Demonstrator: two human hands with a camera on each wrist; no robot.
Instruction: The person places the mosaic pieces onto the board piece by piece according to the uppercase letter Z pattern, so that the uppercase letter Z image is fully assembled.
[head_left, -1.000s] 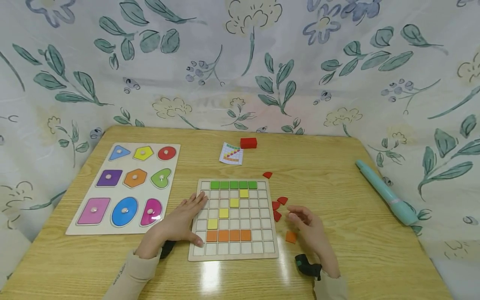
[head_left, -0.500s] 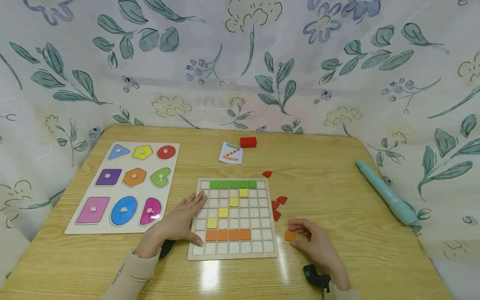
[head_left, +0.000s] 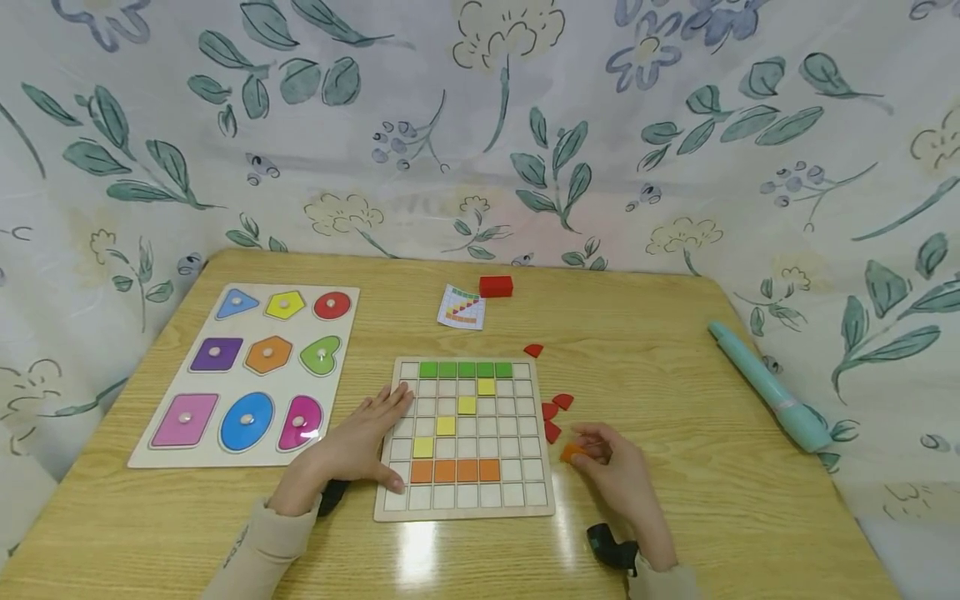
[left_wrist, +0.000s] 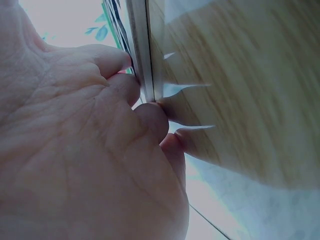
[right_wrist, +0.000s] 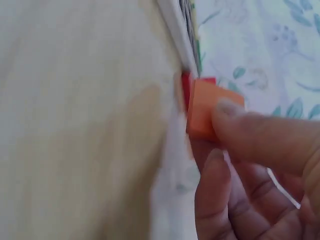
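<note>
A square wooden grid board [head_left: 532, 492] lies on the table with a green row of tiles [head_left: 467, 369], a diagonal of yellow tiles [head_left: 446, 426] and an orange row [head_left: 445, 472]. My left hand [head_left: 358, 442] rests on the board's left edge, fingers and thumb spread; the left wrist view shows its fingertips at that edge. Just right of the board, my right hand [head_left: 615, 467] pinches an orange square tile [right_wrist: 205, 107] between thumb and fingers. Several red quarter-round tiles [head_left: 562, 402] lie beside the board's right edge, close to this hand.
At left lies a shape puzzle board [head_left: 225, 375] with knobbed pieces. A pattern card [head_left: 461, 308] and a red block [head_left: 496, 287] are behind the grid board. One red tile [head_left: 533, 351] sits near its far right corner. A teal wand-like object [head_left: 768, 387] lies far right.
My right hand came back to the orange tile, picked it up off the table and moved it slightly up and left toward the board. My left hand stayed in place.
</note>
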